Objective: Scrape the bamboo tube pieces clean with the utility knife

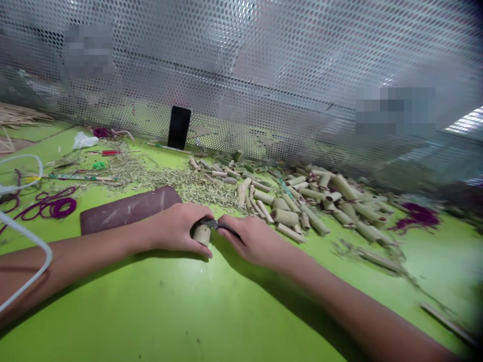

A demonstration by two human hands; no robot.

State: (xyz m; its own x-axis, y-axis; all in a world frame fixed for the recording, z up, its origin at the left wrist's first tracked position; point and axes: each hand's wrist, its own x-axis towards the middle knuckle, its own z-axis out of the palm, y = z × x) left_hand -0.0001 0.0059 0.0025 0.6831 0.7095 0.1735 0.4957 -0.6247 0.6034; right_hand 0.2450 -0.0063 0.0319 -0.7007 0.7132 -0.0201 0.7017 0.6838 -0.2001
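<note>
My left hand [177,227] grips a short bamboo tube [202,234] that lies on the green table [211,311], its open end toward the right. My right hand [253,240] holds a small dark knife [216,224], with the blade resting on the tube's upper end. Both hands meet at the middle of the table. Right behind them lies a pile of cut bamboo tubes [320,201] and a spread of fine bamboo shavings [188,181].
A brown sanding block [126,208] lies left of my left hand. Purple cord [53,206] and a white cable [26,271] are at the left. A black phone [178,127] leans on the perforated metal screen [264,75] at the back. More purple cord [418,215] lies right.
</note>
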